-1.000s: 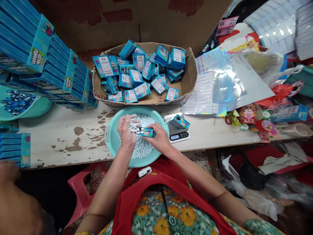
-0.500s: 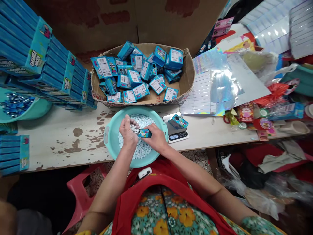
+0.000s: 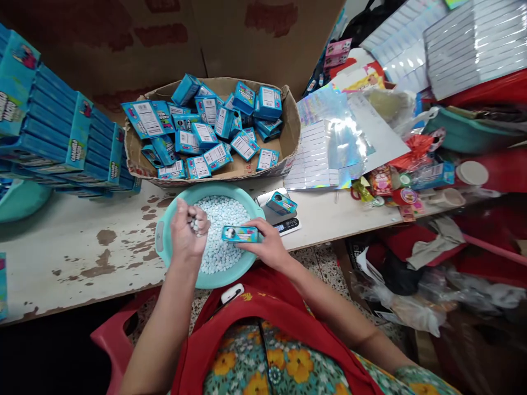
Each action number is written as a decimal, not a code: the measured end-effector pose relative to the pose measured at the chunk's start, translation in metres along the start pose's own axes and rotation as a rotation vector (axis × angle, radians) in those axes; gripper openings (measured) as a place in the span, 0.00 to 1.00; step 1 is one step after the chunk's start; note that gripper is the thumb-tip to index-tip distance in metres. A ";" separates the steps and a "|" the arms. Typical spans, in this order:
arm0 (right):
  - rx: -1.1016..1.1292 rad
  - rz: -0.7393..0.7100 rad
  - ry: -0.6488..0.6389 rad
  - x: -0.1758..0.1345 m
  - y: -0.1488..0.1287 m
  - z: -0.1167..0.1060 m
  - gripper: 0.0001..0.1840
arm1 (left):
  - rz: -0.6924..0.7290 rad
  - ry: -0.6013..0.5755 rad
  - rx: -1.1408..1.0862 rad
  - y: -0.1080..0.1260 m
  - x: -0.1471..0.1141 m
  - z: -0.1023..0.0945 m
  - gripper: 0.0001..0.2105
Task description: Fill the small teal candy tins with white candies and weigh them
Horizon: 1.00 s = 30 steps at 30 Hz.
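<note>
A turquoise basin (image 3: 163,241) holds a bed of small pale candies (image 3: 218,255). Over its left side, my left hand (image 3: 190,226) is cupped with its fingers curled around several of these candies. My right hand (image 3: 267,241) grips a small blue candy box (image 3: 242,234) above the basin's right side. The box lies on its side, and a dark hole with white candy in it shows at its left end. Just right of the basin, another blue box (image 3: 281,203) rests on a digital scale (image 3: 288,226).
A cut-down carton (image 3: 135,159) of blue boxes stands behind the basin. Stacked blue cartons (image 3: 74,137) rise at left, beside another turquoise basin (image 3: 24,200). Holographic sheets (image 3: 346,145) and small packets (image 3: 381,181) cover the table's right. A pink stool (image 3: 111,334) is below.
My hands have moved apart. The left has drawn back leftward and closed its fingers over the candies; the right has turned the box sideways. The whole view has shifted right.
</note>
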State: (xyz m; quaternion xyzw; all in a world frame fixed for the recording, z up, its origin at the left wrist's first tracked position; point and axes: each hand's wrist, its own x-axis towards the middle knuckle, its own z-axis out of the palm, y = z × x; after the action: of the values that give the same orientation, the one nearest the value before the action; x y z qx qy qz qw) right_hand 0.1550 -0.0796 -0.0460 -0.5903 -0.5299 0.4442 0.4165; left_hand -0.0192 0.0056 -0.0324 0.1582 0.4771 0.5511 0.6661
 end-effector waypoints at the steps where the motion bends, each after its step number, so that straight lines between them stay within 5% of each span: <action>1: 0.034 0.021 0.032 -0.011 -0.003 -0.015 0.20 | -0.022 0.009 0.002 0.000 0.005 -0.008 0.21; 3: 0.065 0.085 0.156 -0.033 -0.005 -0.049 0.20 | -0.105 0.075 0.141 -0.011 0.015 -0.027 0.19; 6: 0.030 0.188 0.524 -0.054 0.015 -0.098 0.22 | -0.234 0.152 0.523 -0.041 0.026 -0.054 0.17; 9: -0.026 0.203 0.851 -0.054 0.067 -0.135 0.27 | -0.096 0.042 0.833 -0.066 0.025 -0.066 0.13; 11: -0.061 0.216 0.934 -0.046 0.109 -0.149 0.28 | 0.058 -0.078 1.006 -0.072 0.023 -0.067 0.09; 13: -0.088 0.243 0.946 -0.039 0.144 -0.155 0.29 | 0.117 -0.174 1.094 -0.073 0.022 -0.065 0.06; 16: -0.126 0.265 0.919 -0.036 0.163 -0.153 0.31 | -0.044 -0.199 0.967 -0.070 0.021 -0.063 0.08; 20: -0.483 0.071 0.941 -0.039 0.135 -0.135 0.39 | -0.331 -0.124 0.414 -0.063 0.017 -0.063 0.14; 22: -0.585 -0.049 0.850 -0.031 0.118 -0.120 0.41 | -0.430 -0.104 0.218 -0.064 0.016 -0.061 0.14; 27: -0.349 0.004 0.497 0.018 0.102 -0.083 0.30 | -0.470 -0.055 0.117 -0.078 0.021 -0.054 0.15; 30: -0.236 0.016 0.491 0.032 0.081 -0.079 0.21 | -0.441 -0.060 0.031 -0.072 0.022 -0.050 0.14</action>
State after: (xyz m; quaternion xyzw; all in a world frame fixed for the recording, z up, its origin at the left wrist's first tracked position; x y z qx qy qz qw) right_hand 0.2535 -0.0568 -0.1059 -0.7289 -0.4566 0.2263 0.4573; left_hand -0.0190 -0.0159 -0.1205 0.0768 0.4886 0.3797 0.7818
